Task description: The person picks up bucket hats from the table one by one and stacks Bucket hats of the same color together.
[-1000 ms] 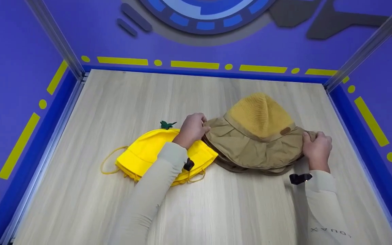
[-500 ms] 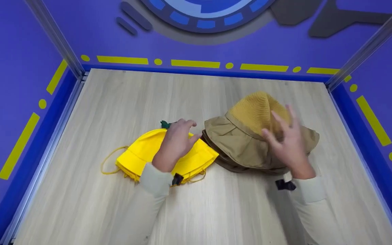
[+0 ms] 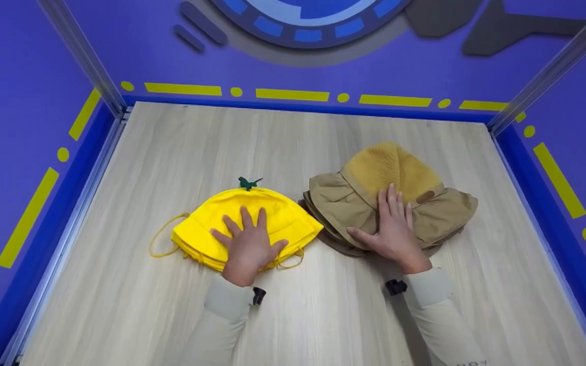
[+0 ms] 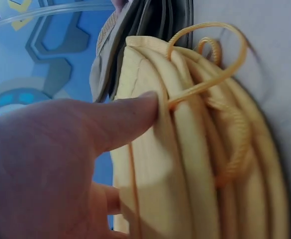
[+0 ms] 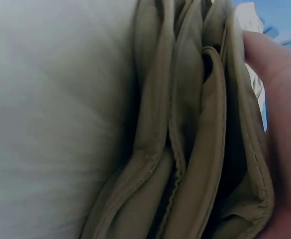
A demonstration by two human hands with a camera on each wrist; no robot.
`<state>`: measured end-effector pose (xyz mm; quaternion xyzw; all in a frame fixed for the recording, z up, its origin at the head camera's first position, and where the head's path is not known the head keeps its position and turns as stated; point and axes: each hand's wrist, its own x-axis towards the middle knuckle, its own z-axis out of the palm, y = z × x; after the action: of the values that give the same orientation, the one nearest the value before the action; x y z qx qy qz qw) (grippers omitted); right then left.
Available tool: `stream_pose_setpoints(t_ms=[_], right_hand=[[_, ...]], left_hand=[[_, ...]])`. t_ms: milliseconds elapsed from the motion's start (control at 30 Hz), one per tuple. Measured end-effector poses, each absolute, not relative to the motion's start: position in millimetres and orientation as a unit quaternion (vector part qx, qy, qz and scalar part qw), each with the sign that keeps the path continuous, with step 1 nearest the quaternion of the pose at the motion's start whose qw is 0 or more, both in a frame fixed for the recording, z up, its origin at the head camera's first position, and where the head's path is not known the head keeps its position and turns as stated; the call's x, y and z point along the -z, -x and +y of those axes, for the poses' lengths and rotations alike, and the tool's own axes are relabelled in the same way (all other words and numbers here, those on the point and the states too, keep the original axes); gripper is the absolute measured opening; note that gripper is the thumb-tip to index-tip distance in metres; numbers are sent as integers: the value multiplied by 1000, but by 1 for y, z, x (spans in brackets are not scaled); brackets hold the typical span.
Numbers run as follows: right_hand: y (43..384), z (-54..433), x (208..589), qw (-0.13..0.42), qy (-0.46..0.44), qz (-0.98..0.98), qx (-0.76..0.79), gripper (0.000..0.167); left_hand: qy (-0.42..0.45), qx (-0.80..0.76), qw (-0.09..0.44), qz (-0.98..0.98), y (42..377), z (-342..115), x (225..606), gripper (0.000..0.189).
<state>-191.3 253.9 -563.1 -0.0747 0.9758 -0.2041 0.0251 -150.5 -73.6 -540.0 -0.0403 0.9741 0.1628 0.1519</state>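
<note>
A stack of yellow hats [image 3: 293, 218] lies folded flat on the left, a green leaf-like tip [image 3: 248, 183] at its top and thin yellow cords at the brim. My left hand [image 3: 248, 246] rests on the top one with fingers spread. To the right lies a stack of brown wide-brimmed hats [image 3: 333, 195], the uppermost with a mustard knitted crown [image 3: 392, 165]. Across that brim and the crown's lower edge my right hand [image 3: 397, 234] presses flat. Layered brims show in the left wrist view on the yellow hats [image 4: 185, 149] and in the right wrist view on the brown hats [image 5: 200, 139].
Both stacks sit on a pale wood-grain table [image 3: 196, 137]. Blue panels [image 3: 293, 66] with yellow dashes stand along the back and both sides. The two stacks touch or nearly touch in the middle.
Both hands have let go of the brown brim's edges. The left moved left and down onto the yellow hats; the right moved left onto the brown hats.
</note>
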Motion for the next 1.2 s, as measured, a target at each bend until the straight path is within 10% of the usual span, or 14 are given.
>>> stream_pose_setpoints(t_ms=[667,1200], right_hand=[[244,266,575,5,47,975,216,127],[244,264,573,19,50,973,225,124]], left_hand=[[1,-224,117,968,246,-111,571,92],[-7,-246,97,964,248,-116,577,93]])
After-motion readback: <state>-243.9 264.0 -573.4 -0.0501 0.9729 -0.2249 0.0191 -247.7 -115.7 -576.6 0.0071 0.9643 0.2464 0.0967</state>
